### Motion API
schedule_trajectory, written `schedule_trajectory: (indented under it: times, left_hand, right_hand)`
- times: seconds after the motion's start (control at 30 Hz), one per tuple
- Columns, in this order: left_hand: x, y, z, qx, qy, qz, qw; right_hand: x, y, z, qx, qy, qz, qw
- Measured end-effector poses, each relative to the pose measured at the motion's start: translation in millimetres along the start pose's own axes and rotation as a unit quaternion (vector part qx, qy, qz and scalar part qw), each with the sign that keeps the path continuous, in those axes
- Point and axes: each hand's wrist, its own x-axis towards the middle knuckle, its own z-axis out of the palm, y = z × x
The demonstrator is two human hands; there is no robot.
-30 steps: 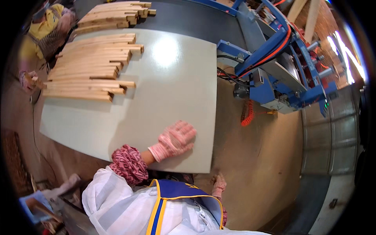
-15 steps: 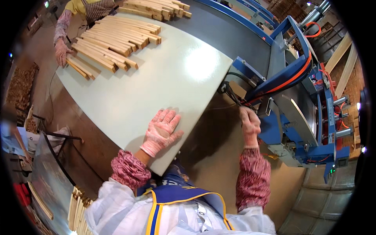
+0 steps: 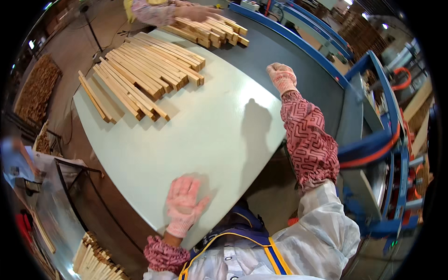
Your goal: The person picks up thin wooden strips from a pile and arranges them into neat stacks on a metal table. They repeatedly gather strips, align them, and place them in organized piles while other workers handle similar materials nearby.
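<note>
My left hand (image 3: pixel 183 201), in a pink-and-white glove, lies flat with fingers stretched on the near end of the pale tabletop (image 3: pixel 205 142). It touches no wood. My right hand (image 3: pixel 282 76), also gloved, reaches far forward over the dark conveyor belt (image 3: pixel 310 70), right of the table. Its fingers are curled into a fist, and what they hold, if anything, is hidden. Long wooden strips (image 3: pixel 151 65) lie side by side on the table's far half, with a separate pair (image 3: pixel 95 100) at the left. A co-worker's hand (image 3: pixel 193 13) rests on a far bundle of strips (image 3: pixel 210 31).
A blue machine frame (image 3: pixel 373 140) with an orange hose stands right of the belt. At the lower left are a metal-topped table (image 3: pixel 60 210) and a stack of strips (image 3: pixel 93 259). Behind on the left is a wood pile (image 3: pixel 37 88). Another person (image 3: pixel 18 161) stands at the left.
My right hand has swung forward from beside the machine's cables to above the belt, still fisted. My left hand stays flat on the table. The co-worker's hand has moved from the left pair to the far bundle.
</note>
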Motion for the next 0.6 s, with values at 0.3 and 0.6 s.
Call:
schedule_trajectory:
  times: [0.3, 0.6]
  left_hand:
    - [21.6, 19.1, 32.7, 0.186, 0.015, -0.175, 0.967]
    - [29.9, 23.8, 55.7, 0.230, -0.011, -0.239, 0.943]
  right_hand:
    - [221.5, -22.4, 76.1, -0.002, -0.041, -0.063, 0.997]
    - [296.1, -50.5, 118.1, -0.041, -0.094, -0.089, 0.991]
